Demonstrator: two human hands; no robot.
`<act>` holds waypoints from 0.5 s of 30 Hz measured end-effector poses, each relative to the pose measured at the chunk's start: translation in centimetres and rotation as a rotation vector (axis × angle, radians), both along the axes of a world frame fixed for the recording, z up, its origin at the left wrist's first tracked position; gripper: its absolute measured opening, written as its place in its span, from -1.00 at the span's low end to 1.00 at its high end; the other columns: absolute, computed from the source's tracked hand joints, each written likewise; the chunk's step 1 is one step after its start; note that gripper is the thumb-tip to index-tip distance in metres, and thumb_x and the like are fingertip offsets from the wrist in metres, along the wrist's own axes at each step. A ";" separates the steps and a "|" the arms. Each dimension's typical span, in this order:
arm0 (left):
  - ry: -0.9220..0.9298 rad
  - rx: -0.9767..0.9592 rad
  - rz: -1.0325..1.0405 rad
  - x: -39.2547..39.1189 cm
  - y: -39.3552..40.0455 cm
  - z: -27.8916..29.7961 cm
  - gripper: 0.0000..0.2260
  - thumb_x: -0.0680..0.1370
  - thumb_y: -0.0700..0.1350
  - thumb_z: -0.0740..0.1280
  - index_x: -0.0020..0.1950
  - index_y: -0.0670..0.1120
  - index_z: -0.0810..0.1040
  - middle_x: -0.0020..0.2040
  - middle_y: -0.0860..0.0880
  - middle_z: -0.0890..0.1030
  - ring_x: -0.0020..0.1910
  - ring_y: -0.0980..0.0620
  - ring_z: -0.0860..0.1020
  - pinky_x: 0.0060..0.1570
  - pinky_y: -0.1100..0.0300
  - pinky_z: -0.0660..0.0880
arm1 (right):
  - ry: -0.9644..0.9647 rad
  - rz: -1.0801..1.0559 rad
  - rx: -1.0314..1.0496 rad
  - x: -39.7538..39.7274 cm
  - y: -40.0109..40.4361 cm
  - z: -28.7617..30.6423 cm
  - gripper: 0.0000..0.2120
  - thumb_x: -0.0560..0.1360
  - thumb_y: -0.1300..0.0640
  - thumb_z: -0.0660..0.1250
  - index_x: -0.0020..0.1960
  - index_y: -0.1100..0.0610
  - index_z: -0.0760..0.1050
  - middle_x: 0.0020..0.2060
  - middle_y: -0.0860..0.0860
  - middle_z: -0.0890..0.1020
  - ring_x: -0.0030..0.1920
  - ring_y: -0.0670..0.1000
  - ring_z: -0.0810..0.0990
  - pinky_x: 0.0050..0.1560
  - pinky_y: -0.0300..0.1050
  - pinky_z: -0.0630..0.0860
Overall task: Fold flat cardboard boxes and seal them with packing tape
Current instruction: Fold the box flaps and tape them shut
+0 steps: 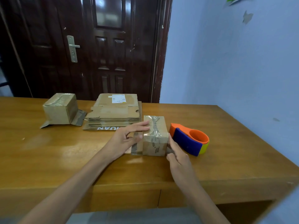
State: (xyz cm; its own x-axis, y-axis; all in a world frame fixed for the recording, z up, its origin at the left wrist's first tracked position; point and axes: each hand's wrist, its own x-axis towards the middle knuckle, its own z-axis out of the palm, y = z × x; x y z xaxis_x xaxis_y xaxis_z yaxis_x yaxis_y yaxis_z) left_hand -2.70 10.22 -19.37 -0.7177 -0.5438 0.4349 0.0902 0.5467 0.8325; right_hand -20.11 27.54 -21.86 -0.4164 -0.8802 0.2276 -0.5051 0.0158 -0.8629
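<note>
A: Where is the taped cardboard box (155, 136)?

B: Centre of the frame, on the wooden surface (64, 151), just left of the orange-and-blue tape dispenser (190, 139).

A: And the hands?

B: The left hand (127, 139) holds its left side, fingers across the top, thumb below. The right hand (177, 156) pinches its lower right corner.

A: Anything behind?

B: A stack of flat boxes (114, 113); left of it, another folded box (60, 109).
</note>
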 end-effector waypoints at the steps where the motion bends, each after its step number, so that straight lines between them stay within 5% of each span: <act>1: 0.019 0.010 -0.003 0.0 0.0 -0.1 -0.70 0.64 -0.17 0.40 0.38 -0.02 0.65 0.48 0.18 0.54 0.56 0.17 0.36 0.26 0.28 0.55 | 0.005 0.000 0.004 0.0 0.0 0.1 -0.36 0.70 0.23 0.14 0.66 -0.23 0.09 0.60 -0.27 0.26 0.58 -0.23 0.23 0.60 -0.09 0.24; 8: 0.013 0.042 -0.018 0.2 -0.5 -0.4 -0.62 0.59 -0.17 0.45 0.41 -0.02 0.61 0.49 0.21 0.51 0.55 0.23 0.35 0.24 0.17 0.60 | 0.073 0.003 0.013 0.1 -0.3 -0.2 -0.26 0.67 0.27 0.20 0.67 -0.27 0.01 0.59 -0.29 0.27 0.53 -0.26 0.30 0.42 -0.32 0.35; 15: -0.053 0.019 -0.003 0.5 -0.3 -0.7 -0.47 0.51 -0.18 0.54 0.46 0.09 0.57 0.51 0.30 0.45 0.54 0.25 0.35 0.35 0.05 0.57 | -0.050 0.048 -0.066 -0.6 0.0 0.1 -0.41 0.67 0.23 0.17 0.64 -0.16 0.23 0.48 -0.22 0.48 0.44 -0.23 0.46 0.45 -0.11 0.47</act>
